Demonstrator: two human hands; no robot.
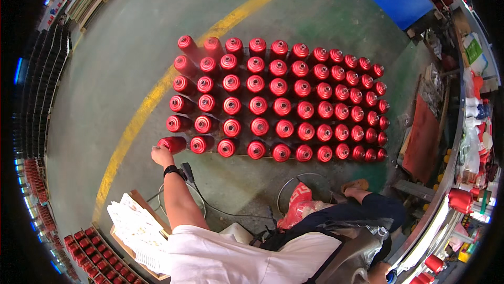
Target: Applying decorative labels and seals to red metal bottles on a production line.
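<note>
My left hand [161,155], below a black watch, is closed on a glossy red metal cylinder [172,144] at the near left corner of a large block of similar ones. The held cylinder leans left, close beside its neighbour [201,144]. Standing upright in rows, the other red cylinders [258,105] show narrow necks on top. At the lower right edge, my right hand [379,272] has its fingers curled against something small and blue, partly cut off by the frame; what it holds is unclear.
A stack of white sheets [137,231] stands left of my arm. Near my legs are a black cable [231,213], a metal ring [283,192] and a red bag [300,205]. A cluttered bench [446,195] curves along the right. More red cylinders [100,255] stand lower left.
</note>
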